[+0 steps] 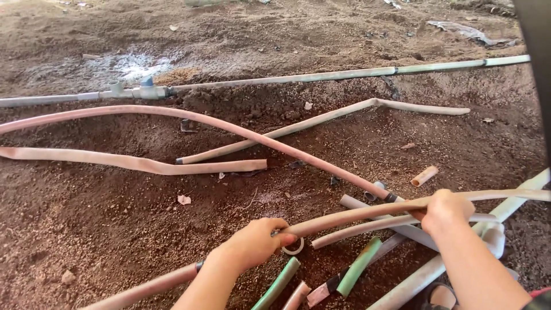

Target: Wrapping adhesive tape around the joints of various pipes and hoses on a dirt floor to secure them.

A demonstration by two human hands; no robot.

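Pinkish-brown and dusty, a long bent pipe point(350, 215) runs across the lower part of the view, and both hands grasp it. The left hand point(252, 244) is clenched around the pipe where it curves upward, with the thumb on top. The right hand point(445, 209) is closed around the same pipe further along; beyond this hand the pipe goes on to the right edge. Below the left hand the pipe continues down to the lower left, past a dark ring on it. Just beside the left hand's fingers a small white ring point(294, 248) lies on the soil point(103, 218). Between the two hands and a little under them lie two green pipe pieces point(360, 265), a grey pipe point(376, 215) and a second pinkish pipe that runs under the held one. Under the right forearm a pale, thicker pipe point(425, 275) lies diagonally. Well beyond the hands, more pinkish pipes cross each other on the soil, and farther still a long thin line point(321, 76) with a grey fitting point(140, 90) lies next to a wet patch. A short tan tube piece point(425, 175) lies above the right hand.
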